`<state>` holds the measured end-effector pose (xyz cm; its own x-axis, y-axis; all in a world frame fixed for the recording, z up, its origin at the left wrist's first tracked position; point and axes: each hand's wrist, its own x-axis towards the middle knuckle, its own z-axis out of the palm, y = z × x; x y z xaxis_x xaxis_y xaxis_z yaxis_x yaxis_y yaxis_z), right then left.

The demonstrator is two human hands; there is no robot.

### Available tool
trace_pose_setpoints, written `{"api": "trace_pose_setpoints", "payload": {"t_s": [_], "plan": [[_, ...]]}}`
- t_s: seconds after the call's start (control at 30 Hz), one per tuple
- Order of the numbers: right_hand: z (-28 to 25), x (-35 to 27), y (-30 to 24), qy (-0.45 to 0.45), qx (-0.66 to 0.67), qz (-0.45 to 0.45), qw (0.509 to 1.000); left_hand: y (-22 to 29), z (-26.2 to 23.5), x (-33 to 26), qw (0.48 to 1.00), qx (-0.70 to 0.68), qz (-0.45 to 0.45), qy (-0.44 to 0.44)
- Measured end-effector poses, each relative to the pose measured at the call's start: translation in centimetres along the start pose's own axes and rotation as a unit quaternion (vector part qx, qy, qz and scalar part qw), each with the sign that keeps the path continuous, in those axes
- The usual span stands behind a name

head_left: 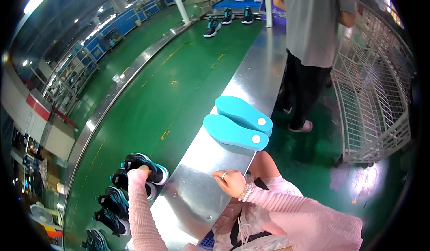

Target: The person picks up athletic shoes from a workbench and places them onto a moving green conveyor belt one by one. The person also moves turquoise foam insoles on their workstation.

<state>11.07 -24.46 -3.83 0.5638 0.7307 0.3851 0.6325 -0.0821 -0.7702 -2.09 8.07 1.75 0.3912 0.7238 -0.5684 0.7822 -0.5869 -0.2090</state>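
Note:
My left hand [142,170] reaches out to the left and grips a black shoe [157,174] with teal trim and a white sole; the shoe hides part of the fingers. This shoe is in a row of similar black and teal shoes [117,197] on the green belt. Above the metal ledge in front of me is my right hand [230,182], its fingers curled in, with a ring and a beaded bracelet; nothing shows in them. Ahead of it, two stacks of teal insoles [235,132] lie side by side on the metal ledge [197,184], each with a round white label.
A person [309,36] in a grey top stands beyond the ledge on the right. Next to them is a wire cart [371,99]. Further along the green belt [165,94] stand several more shoes [227,16]. Blue workstations [112,31] line the far left.

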Motion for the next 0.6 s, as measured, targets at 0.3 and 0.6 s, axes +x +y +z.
{"api": "trace_pose_setpoints", "payload": {"t_s": [0.3,0.6], "plan": [[1.4,0.1,0.8,0.010,-0.035,-0.120,0.992,0.8,-4.5,-7.0,0.998,0.051,-0.034,-0.015],[0.9,-0.8,0.8,-0.054,0.065,-0.149,0.985,-1.5,1.6,-4.9,0.876,0.121,-0.108,0.454]]}}
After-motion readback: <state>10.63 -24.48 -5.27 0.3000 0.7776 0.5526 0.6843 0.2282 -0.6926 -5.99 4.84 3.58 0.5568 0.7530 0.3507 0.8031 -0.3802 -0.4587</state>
